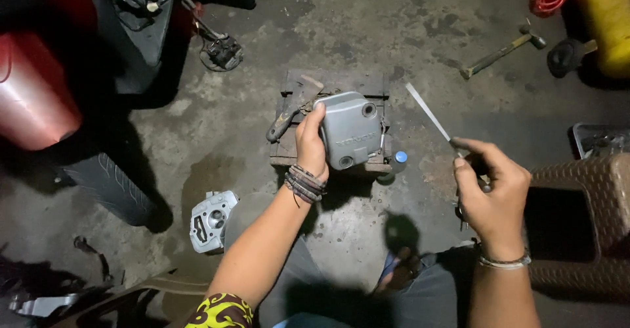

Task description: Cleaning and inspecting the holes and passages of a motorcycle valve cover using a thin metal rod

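A dark concrete workshop floor fills the view, with a tyre at the left and a brown woven stool at the right. In the middle sits a low wooden block, and on it rests a grey metal engine cover, a rounded box shape with its long axis running roughly away from the person and its closed outer face turned up.

The left hand is the nearer one to the cover: its fingers are clasped on the cover's left edge, steadying it on the block. A scraper-like tool lies on the block just beside that hand, its handle pointing down-left.

The right hand hovers well apart, to the right of the cover and a little nearer the person. Its fingers are pinched around the lower end of a thin flat metal strip, probably a blade or file. The strip's long axis slants up and to the left, so its free tip points toward the block's far right corner, above the cover.

A small grey cylinder head lies on the floor near the left forearm, and a hammer lies farther off.
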